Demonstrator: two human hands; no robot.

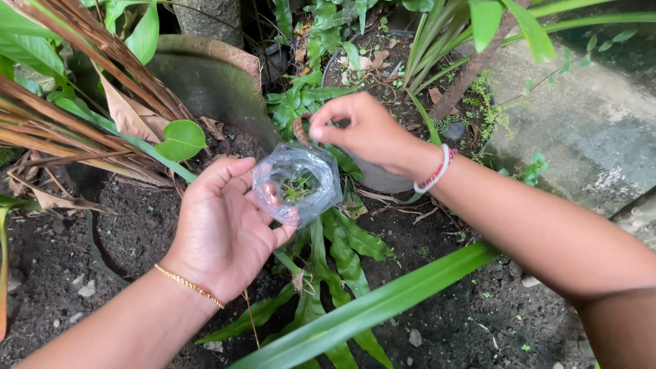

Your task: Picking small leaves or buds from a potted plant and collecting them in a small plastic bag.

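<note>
Left grip [225,225]: palm up under the plastic bag [297,181], fingertips touching its underside.
Right grip [365,130]: just above and behind the bag, thumb and finger pinched at the bag's upper rim beside a curled dry leaf [299,130].
Bag: between both grips; small plant bits lie in it.
Left of left grip: dry fronds [82,116] over a curved pot rim [205,68].
Behind right grip: round pot [383,68] with soil.
Below both grips: fern leaves [342,246] on the soil [465,321].
Right of right grip: stone slab [588,130].
</note>
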